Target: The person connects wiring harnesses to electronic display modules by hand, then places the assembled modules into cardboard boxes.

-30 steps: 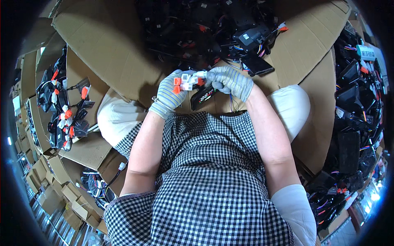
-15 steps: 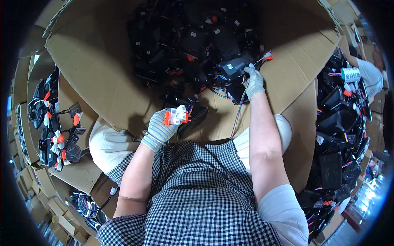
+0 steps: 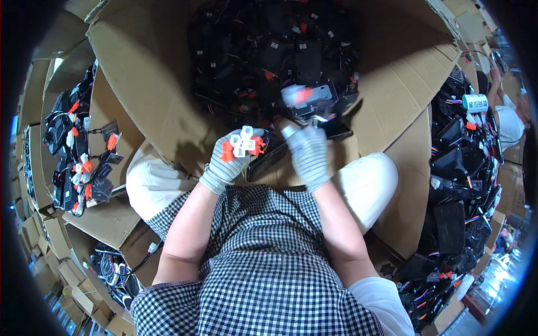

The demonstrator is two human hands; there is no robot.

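Observation:
Both my hands wear grey knit gloves. My left hand (image 3: 227, 162) grips a cluster of white and orange plastic connectors (image 3: 241, 144) just above my lap. My right hand (image 3: 307, 152) holds a black module with a white label and an orange cap (image 3: 314, 98), lifted at the near edge of the big cardboard box (image 3: 151, 84). The module is blurred. The box in front of me is full of black modules with wires (image 3: 269, 50).
A cardboard box at the left holds black parts with orange and white connectors (image 3: 78, 151). More black wired modules (image 3: 465, 162) fill boxes at the right. Another person (image 3: 507, 120) sits at the far right. Small cartons line the lower left.
My right hand has pulled back from the far right of the box toward my lap, bringing a black module with it. My left hand has stayed put with the connectors.

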